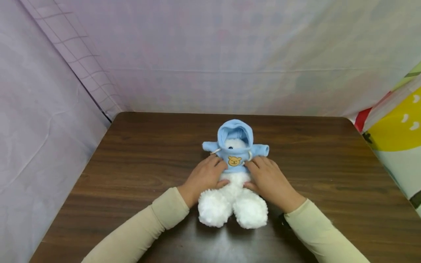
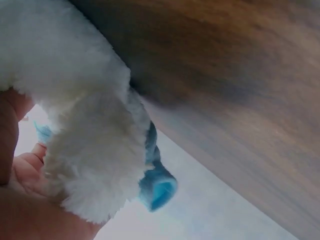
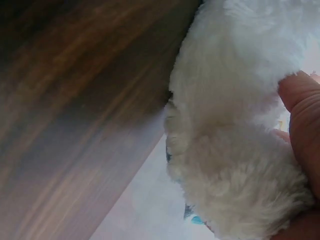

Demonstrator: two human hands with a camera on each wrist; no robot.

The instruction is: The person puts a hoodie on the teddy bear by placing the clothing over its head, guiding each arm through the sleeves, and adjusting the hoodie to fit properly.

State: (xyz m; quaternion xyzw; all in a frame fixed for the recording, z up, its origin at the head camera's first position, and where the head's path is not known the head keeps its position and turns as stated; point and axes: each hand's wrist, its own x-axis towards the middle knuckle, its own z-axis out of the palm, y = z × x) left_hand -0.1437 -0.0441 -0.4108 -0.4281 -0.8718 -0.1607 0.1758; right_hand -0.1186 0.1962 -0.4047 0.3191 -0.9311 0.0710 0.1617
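Note:
A white plush toy [image 1: 235, 182] lies on its back in the head view, its two round fluffy feet towards me. Over its upper part is a small light-blue hoodie [image 1: 234, 155] with a bear patch on the chest. Inside the hood, white fur and one dark eye show; the rest of the head is hidden. My left hand [image 1: 205, 175] grips the hoodie's lower left side, thumb against the fur. On the opposite side my right hand [image 1: 271, 179] holds the lower edge likewise. White fur [image 2: 100, 150] fills much of the left wrist view, as does fur [image 3: 235, 170] in the right.
The toy lies on a dark brown wooden table [image 1: 148, 146]. Pale patterned cloth [image 1: 210, 65] hangs behind the table, and more cloth [image 1: 42, 120] hangs along the left. A yellow and red printed sheet [image 1: 398, 124] is at the right edge.

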